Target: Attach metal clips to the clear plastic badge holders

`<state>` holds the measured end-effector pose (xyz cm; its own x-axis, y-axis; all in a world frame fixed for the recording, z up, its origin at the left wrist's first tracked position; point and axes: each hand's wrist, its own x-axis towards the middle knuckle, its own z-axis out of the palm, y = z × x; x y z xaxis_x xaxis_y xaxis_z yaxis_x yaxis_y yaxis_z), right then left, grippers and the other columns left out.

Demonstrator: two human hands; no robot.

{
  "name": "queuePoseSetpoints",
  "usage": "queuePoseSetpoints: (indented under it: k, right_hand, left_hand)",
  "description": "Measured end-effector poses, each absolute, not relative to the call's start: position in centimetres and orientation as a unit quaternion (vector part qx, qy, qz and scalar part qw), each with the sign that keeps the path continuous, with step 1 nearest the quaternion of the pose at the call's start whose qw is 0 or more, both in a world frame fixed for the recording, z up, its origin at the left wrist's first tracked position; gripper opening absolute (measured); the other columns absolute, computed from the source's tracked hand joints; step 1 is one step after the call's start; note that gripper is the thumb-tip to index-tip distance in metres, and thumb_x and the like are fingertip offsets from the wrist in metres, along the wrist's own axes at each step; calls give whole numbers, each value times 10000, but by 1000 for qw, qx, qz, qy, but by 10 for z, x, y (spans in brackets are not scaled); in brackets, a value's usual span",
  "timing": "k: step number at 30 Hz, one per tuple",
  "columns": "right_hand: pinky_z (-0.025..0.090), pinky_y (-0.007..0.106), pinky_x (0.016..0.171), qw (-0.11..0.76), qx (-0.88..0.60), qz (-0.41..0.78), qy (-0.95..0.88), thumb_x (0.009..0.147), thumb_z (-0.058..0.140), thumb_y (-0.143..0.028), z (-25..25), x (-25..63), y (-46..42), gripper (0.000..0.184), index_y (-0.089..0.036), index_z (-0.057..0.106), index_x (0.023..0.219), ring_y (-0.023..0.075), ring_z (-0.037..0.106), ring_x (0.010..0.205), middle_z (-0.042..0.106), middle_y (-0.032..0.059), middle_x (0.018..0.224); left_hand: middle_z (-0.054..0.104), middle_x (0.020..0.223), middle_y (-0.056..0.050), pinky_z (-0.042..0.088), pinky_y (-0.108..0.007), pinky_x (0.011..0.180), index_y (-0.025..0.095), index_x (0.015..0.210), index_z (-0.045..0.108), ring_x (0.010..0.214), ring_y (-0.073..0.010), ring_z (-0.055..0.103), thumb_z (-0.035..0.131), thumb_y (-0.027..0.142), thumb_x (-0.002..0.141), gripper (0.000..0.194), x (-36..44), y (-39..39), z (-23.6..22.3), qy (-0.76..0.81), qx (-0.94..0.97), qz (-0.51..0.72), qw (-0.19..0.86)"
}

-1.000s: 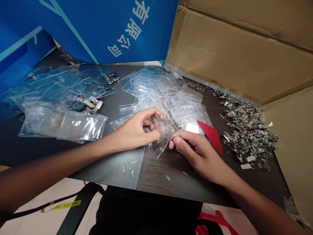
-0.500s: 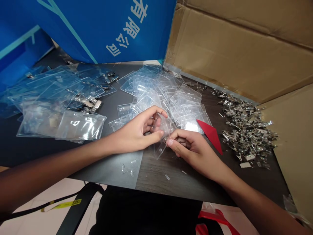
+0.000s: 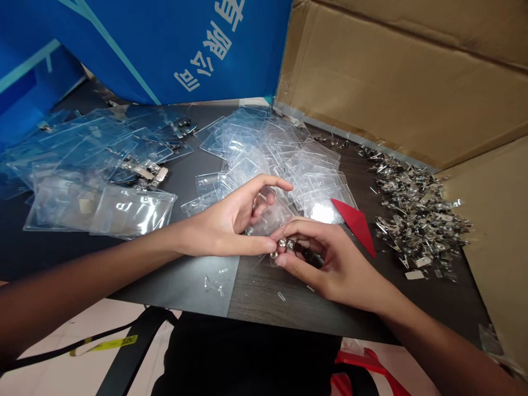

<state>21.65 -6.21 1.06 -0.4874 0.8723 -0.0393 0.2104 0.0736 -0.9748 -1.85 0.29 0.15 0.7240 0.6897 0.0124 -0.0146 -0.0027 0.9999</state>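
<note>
My left hand (image 3: pixel 231 220) pinches a clear vinyl badge holder (image 3: pixel 270 217) between thumb and fingers, just above the table. My right hand (image 3: pixel 325 261) is shut on a metal badge clip (image 3: pixel 287 244), whose round snap studs show at the fingertips against the holder's lower edge. The fingers of both hands nearly meet there, hiding part of the holder and most of the clip. A stack of clear holders (image 3: pixel 264 148) lies directly beyond my hands. A heap of metal clips (image 3: pixel 418 217) lies to the right, past a red triangular card (image 3: pixel 355 225).
Looser clear holders with some clips (image 3: pixel 132 212) lie at the left of the dark table (image 3: pixel 264 291), and small clear plastic bits (image 3: pixel 212 283) lie near its front edge. Cardboard sheets (image 3: pixel 391 82) and a blue printed banner (image 3: pixel 165 49) stand along the back.
My hands have come closer together. The clip's studs now show at the holder's lower edge, my right fingers cover that edge, and the view has shifted slightly.
</note>
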Motion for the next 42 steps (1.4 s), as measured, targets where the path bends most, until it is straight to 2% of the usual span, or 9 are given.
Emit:
queuePoseSetpoints:
  k: [3, 8, 14, 17, 21, 26, 31, 36, 42]
  right_hand:
    - [545, 309, 672, 307, -406, 548, -664, 967, 809, -238, 11, 217, -62, 162, -199, 805, 1124, 156, 668, 763, 754, 45, 975]
    - [549, 306, 684, 310, -401, 542, -670, 954, 818, -206, 10, 218, -62, 173, -205, 813, 1127, 149, 652, 756, 731, 37, 967]
    - [531, 303, 674, 327, -385, 521, -688, 929, 858, -208, 8, 219, -61, 195, -209, 775, 1105, 136, 602, 729, 700, 21, 962]
    - [522, 301, 683, 334, -386, 511, -692, 912, 884, -216, 7, 219, -60, 230, -214, 768, 1111, 136, 586, 729, 690, 9, 946]
    - [515, 304, 690, 329, -396, 501, -696, 950, 833, -234, 7, 218, -60, 150, -210, 764, 1081, 141, 599, 732, 716, 17, 947]
    - [532, 332, 734, 330, -413, 484, -697, 1005, 764, -278, 8, 219, -60, 83, -220, 782, 1061, 188, 687, 844, 765, 43, 960]
    - [523, 333, 726, 335, -417, 467, -704, 1019, 739, -260, 6, 219, -59, 69, -224, 796, 1033, 181, 676, 820, 785, 42, 968]
    - [528, 338, 762, 333, -414, 456, -713, 1037, 720, -222, 4, 221, -58, 94, -232, 813, 1032, 201, 702, 867, 797, 42, 958]
    - [560, 357, 814, 330, -409, 435, -731, 1064, 679, -227, 1, 223, -57, 131, -231, 810, 1053, 221, 726, 915, 807, 59, 988]
  left_hand:
    - [525, 1080, -38, 501, -278, 726, 289, 1471, 551, 858, -159, 517, 940, 231, 769, 804, -17, 5, 1, 267, 660, 284, 642]
    - [518, 1167, -46, 500, -261, 719, 302, 1423, 567, 833, -129, 515, 968, 203, 714, 821, -15, 7, 2, 265, 653, 299, 643]
    - [470, 1051, -19, 470, -245, 706, 286, 1378, 576, 869, -151, 488, 969, 216, 731, 760, -13, 7, 3, 288, 640, 313, 640]
    - [469, 1078, -25, 492, -241, 760, 288, 1367, 586, 940, -166, 494, 976, 239, 751, 730, -13, 7, -1, 298, 646, 323, 624]
    - [495, 1178, -44, 514, -236, 799, 301, 1366, 596, 1008, -175, 509, 978, 256, 771, 709, -14, 5, -5, 307, 665, 325, 597]
    - [490, 1093, -30, 506, -229, 743, 296, 1341, 595, 963, -175, 514, 968, 268, 781, 673, -14, 2, -4, 323, 668, 336, 580]
    - [499, 1108, -26, 512, -228, 766, 302, 1326, 608, 988, -173, 525, 965, 278, 802, 635, -14, 1, -5, 328, 672, 340, 571]
    - [535, 1227, -49, 533, -227, 824, 314, 1334, 622, 1082, -184, 542, 973, 267, 802, 639, -15, -2, -8, 330, 684, 346, 551]
    - [582, 1261, -71, 572, -265, 873, 285, 1294, 651, 1034, -190, 562, 987, 310, 770, 623, -13, -5, -2, 352, 701, 350, 513]
